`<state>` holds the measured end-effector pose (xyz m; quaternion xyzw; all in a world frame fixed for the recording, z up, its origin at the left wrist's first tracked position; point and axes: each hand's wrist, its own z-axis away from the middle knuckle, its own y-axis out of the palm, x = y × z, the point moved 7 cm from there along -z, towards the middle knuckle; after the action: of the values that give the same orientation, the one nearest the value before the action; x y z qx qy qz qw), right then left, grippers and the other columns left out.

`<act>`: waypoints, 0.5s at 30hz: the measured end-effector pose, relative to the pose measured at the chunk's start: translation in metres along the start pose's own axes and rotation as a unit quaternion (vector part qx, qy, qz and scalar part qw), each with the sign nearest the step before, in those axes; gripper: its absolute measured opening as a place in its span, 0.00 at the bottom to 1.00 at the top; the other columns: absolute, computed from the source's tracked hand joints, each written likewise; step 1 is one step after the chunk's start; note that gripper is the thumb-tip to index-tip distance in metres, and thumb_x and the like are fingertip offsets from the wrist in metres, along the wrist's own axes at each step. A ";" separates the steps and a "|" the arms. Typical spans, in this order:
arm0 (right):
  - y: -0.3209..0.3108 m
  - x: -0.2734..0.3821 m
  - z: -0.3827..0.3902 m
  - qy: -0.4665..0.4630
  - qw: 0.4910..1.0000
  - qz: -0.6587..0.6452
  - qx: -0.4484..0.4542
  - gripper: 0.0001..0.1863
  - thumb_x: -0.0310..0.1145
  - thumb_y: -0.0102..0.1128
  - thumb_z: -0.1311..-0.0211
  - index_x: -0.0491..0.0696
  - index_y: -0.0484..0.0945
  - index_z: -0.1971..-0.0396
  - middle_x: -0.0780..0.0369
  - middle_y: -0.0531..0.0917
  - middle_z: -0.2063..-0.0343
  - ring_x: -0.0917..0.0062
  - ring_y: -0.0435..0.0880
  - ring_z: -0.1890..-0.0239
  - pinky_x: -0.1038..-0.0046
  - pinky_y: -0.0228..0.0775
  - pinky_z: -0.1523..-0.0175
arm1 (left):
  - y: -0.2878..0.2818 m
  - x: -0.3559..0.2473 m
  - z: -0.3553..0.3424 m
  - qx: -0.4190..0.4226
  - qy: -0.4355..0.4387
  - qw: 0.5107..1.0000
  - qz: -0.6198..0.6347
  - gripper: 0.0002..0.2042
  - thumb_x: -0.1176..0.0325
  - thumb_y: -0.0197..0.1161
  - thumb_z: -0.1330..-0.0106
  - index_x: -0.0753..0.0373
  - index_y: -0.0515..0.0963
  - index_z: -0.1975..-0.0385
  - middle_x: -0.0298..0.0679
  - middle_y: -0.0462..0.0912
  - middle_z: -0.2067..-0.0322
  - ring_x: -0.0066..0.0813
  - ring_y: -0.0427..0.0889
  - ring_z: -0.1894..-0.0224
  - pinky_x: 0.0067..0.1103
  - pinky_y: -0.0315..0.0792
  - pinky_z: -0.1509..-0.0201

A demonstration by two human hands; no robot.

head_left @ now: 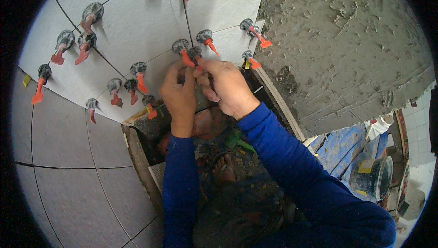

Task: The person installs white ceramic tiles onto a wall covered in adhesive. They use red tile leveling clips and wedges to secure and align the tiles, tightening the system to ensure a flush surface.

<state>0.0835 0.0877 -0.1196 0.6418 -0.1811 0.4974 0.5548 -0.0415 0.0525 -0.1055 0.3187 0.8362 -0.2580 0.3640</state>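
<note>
Both my hands meet at a tile leveling spacer (195, 52), which has a round dark cap and a red handle, on the joint between pale wall tiles (137, 29). My right hand (232, 86) pinches its red handle between thumb and fingers. Close against it on the left, my left hand (179, 97) has thumb and fingertips drawn together at the same spacer; its exact grip is partly hidden. Another spacer (181, 48) sits just above my left fingers. A further spacer (206, 39) stands on the tile joint above my right hand.
Several more red-handled spacers line the joints at left and top. Wet grey mortar (346, 51) covers the right wall, bordered by a thin strip (282, 104). Grey tiles (64, 134) lie at left. A bucket (372, 177) stands at lower right by blue sheeting (335, 152); my foot (224, 169) is below.
</note>
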 end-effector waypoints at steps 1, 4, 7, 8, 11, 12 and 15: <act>-0.001 -0.003 0.000 0.031 0.999 -0.017 -0.010 0.16 0.40 0.55 0.27 0.40 0.78 0.66 0.66 0.74 0.81 0.82 0.68 0.85 0.77 0.55 0.81 | 0.000 0.001 0.000 0.006 -0.002 1.000 -0.001 0.10 0.73 0.67 0.36 0.65 0.83 0.55 0.41 0.86 0.72 0.26 0.83 0.71 0.25 0.76 0.64; 0.003 -0.004 0.000 0.063 0.996 -0.058 0.007 0.16 0.41 0.55 0.26 0.42 0.77 0.65 0.68 0.72 0.81 0.84 0.65 0.86 0.80 0.51 0.82 | -0.001 0.002 -0.002 0.019 -0.008 1.000 -0.009 0.11 0.73 0.67 0.36 0.65 0.83 0.55 0.41 0.87 0.71 0.27 0.83 0.70 0.26 0.76 0.63; 0.005 0.000 0.000 0.036 0.999 -0.024 0.015 0.16 0.42 0.55 0.26 0.42 0.76 0.65 0.68 0.72 0.80 0.84 0.65 0.86 0.80 0.51 0.82 | 0.000 0.001 -0.003 0.021 -0.015 0.999 -0.027 0.11 0.72 0.67 0.36 0.65 0.84 0.55 0.43 0.87 0.71 0.27 0.83 0.70 0.26 0.76 0.64; 0.006 0.001 0.001 0.028 0.999 -0.021 0.025 0.16 0.42 0.55 0.25 0.43 0.76 0.65 0.68 0.72 0.80 0.84 0.66 0.86 0.80 0.52 0.82 | 0.000 0.000 -0.003 0.019 -0.018 0.999 -0.037 0.11 0.72 0.67 0.36 0.65 0.84 0.55 0.43 0.87 0.71 0.28 0.83 0.70 0.26 0.76 0.63; 0.006 0.000 0.004 0.025 0.999 -0.021 0.030 0.15 0.42 0.54 0.25 0.44 0.75 0.65 0.69 0.72 0.80 0.85 0.66 0.86 0.80 0.52 0.82 | 0.001 0.000 0.001 0.013 -0.043 0.998 -0.047 0.09 0.70 0.66 0.34 0.67 0.84 0.58 0.42 0.86 0.73 0.28 0.83 0.71 0.26 0.75 0.64; 0.006 -0.001 0.005 0.031 0.999 -0.019 0.026 0.15 0.42 0.53 0.25 0.44 0.75 0.65 0.69 0.72 0.80 0.85 0.66 0.86 0.80 0.53 0.82 | 0.000 -0.002 0.002 0.003 -0.032 0.999 -0.036 0.09 0.69 0.65 0.32 0.67 0.83 0.59 0.42 0.85 0.74 0.29 0.83 0.72 0.26 0.75 0.64; 0.006 0.000 0.007 0.029 0.999 -0.020 0.033 0.14 0.42 0.52 0.24 0.47 0.76 0.65 0.70 0.71 0.79 0.85 0.64 0.86 0.80 0.49 0.83 | 0.013 0.023 0.018 0.087 -0.207 0.969 0.107 0.15 0.61 0.62 0.27 0.69 0.82 0.58 0.39 0.85 0.72 0.29 0.83 0.70 0.24 0.75 0.64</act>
<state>0.0819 0.0799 -0.1158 0.6487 -0.1357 0.5098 0.5485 -0.0362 0.0576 -0.1364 0.3767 0.6780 -0.3498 0.5254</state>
